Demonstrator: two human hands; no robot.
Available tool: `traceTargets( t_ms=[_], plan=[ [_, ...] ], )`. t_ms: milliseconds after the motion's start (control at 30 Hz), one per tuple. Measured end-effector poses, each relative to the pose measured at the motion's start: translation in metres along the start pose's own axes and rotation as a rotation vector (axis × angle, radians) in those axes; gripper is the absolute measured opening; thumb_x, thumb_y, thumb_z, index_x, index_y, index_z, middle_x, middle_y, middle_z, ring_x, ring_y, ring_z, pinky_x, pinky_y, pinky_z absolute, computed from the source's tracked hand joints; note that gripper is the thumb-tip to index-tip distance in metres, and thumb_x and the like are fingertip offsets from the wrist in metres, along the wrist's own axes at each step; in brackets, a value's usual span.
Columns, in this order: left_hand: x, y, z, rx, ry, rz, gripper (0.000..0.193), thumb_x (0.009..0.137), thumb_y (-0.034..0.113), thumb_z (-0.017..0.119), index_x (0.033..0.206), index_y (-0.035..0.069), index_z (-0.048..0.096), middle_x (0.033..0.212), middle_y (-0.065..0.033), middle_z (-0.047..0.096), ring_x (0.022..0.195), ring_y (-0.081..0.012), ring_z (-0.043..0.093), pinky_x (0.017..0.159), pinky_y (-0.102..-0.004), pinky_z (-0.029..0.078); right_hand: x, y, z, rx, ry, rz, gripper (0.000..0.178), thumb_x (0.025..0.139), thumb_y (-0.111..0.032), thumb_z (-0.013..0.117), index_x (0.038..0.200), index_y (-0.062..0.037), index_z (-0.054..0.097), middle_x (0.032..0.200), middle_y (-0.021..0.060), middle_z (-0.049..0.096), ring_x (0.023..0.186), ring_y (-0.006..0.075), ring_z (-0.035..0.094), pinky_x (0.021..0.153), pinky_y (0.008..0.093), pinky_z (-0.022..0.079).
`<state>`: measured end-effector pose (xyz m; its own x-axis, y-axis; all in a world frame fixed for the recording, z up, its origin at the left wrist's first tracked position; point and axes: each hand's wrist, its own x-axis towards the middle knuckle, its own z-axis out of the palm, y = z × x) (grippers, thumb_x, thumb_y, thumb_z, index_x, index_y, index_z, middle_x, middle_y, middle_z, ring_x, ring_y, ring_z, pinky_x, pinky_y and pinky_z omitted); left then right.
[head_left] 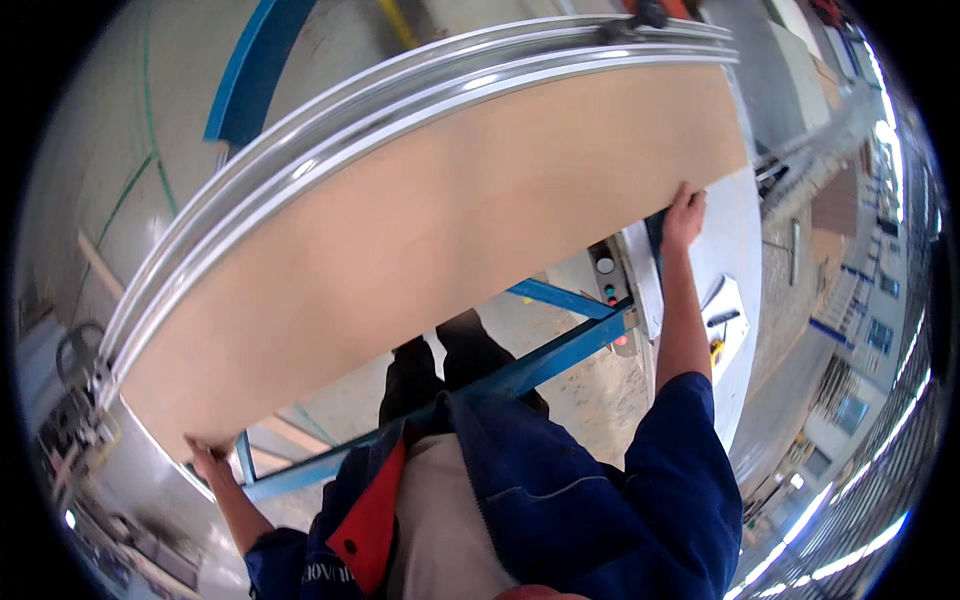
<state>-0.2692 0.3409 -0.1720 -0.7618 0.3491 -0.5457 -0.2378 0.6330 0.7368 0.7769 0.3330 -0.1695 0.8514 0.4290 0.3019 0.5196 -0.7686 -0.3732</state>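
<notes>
A large, plain brown fibreboard panel (430,220) lies across the machine in front of me, its far edge along a silvery metal rail (305,163). My left hand (208,460) grips the panel at its near left corner, thumb on top and the other fingers mostly hidden under the edge. At the near right edge my right hand (684,215) is closed on the board, with fingertips on its upper face. The right end of the panel rests on a pale machine table (735,225).
A blue frame bar (545,358) crosses just in front of my body. Buttons sit on a control panel (606,270) below the board's right part. On the pale table lie a white sheet (735,300), a dark pen-like object (722,318) and a yellow tape measure (717,351).
</notes>
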Motion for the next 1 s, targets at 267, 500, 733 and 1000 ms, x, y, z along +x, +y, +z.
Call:
traceTargets(
  t_ms=[267,500,733,1000],
  plan=[
    [-0.048,0.004,0.019,0.093,0.114,0.038,0.083,0.081,0.059,0.067,0.129,-0.006,0.048,0.123,-0.0149,0.058,0.105,-0.0324,0.061,0.086,-0.0447,0.053,-0.009,-0.017,-0.012,0.3,-0.158,-0.025,0.051,0.091,-0.042,0.062,0.119,0.0004,0.055,0.113,0.0152,0.062,0.105,0.0282,0.058,0.093,0.0408,0.043],
    [-0.075,0.011,0.044,0.056,0.218,0.125,0.07,0.081,0.051,0.071,0.122,-0.003,0.055,0.118,-0.0148,0.061,0.099,-0.03,0.063,0.085,-0.0425,0.053,-0.013,-0.007,-0.021,0.586,-0.334,-0.087,0.036,0.095,-0.029,0.063,0.114,0.0012,0.056,0.11,0.0091,0.06,0.097,0.0178,0.053,0.091,0.0326,0.042],
    [-0.087,0.017,0.045,0.005,0.15,0.139,0.08,0.083,0.05,0.069,0.139,0.0,0.042,0.131,-0.0131,0.052,0.115,-0.0268,0.055,0.095,-0.0408,0.047,-0.015,-0.007,-0.019,0.516,-0.351,-0.141,0.053,0.096,-0.038,0.059,0.123,0.007,0.053,0.117,0.0178,0.058,0.106,0.0247,0.052,0.095,0.0379,0.041],
    [-0.085,0.014,0.049,0.047,0.251,0.202,0.082,0.079,0.044,0.073,0.141,0.002,0.04,0.135,-0.0126,0.05,0.119,-0.0276,0.053,0.096,-0.0417,0.046,-0.011,-0.012,-0.024,0.432,-0.371,-0.226,0.063,0.096,-0.044,0.055,0.13,0.009,0.049,0.128,0.0223,0.052,0.113,0.0324,0.049,0.099,0.0404,0.037]
  ],
)
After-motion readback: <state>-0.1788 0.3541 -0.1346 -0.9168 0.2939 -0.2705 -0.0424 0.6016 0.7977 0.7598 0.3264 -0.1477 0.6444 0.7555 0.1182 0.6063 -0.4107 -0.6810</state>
